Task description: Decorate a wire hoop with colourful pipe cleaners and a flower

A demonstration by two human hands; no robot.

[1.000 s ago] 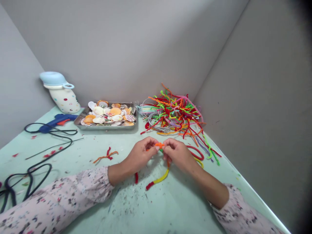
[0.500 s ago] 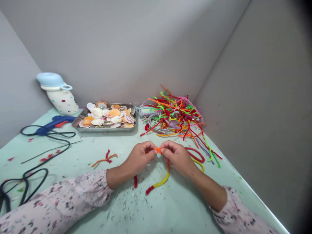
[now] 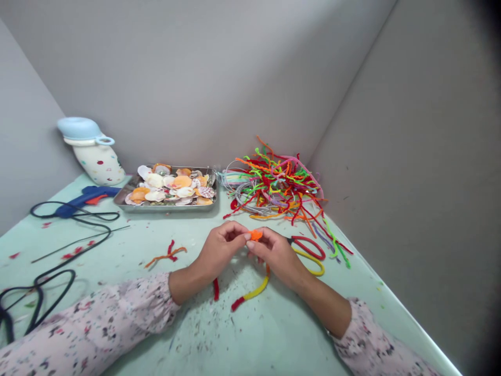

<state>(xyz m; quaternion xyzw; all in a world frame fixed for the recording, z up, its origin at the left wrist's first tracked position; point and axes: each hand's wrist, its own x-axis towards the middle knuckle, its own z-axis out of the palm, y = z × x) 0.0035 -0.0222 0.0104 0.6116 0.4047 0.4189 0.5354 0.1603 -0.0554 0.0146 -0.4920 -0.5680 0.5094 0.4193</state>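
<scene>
Together, left hand [image 3: 219, 250] and right hand [image 3: 282, 257] pinch one orange piece [image 3: 255, 235]; right of it lies one scissors pair [image 3: 323, 252].

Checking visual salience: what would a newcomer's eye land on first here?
Probably the bright tangle of pipe cleaners at the back right. Next, the left hand and right hand at centre, pinching a small orange piece. Then the metal tray of seashells, back left of centre.
</scene>
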